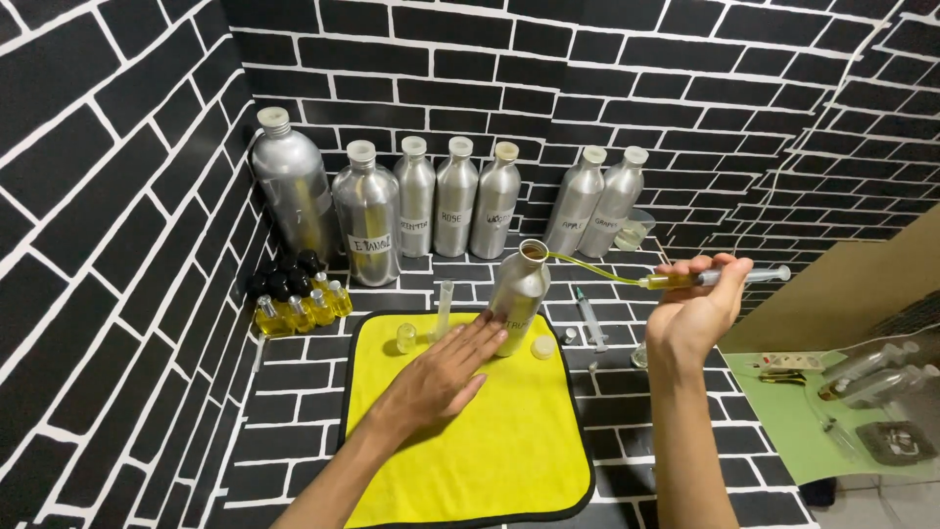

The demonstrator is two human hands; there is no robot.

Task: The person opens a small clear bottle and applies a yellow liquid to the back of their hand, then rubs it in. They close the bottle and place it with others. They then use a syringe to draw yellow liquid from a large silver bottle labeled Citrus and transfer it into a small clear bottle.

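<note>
Yellow cloth (470, 441) edge cut off; syringe (720, 278) tip hidden.

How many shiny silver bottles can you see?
8. Seven capped silver bottles stand in a row along the brick wall: five at left, two at right. One open bottle stands at the yellow cloth's far edge, touched by the left hand. None looks hidden.
</note>
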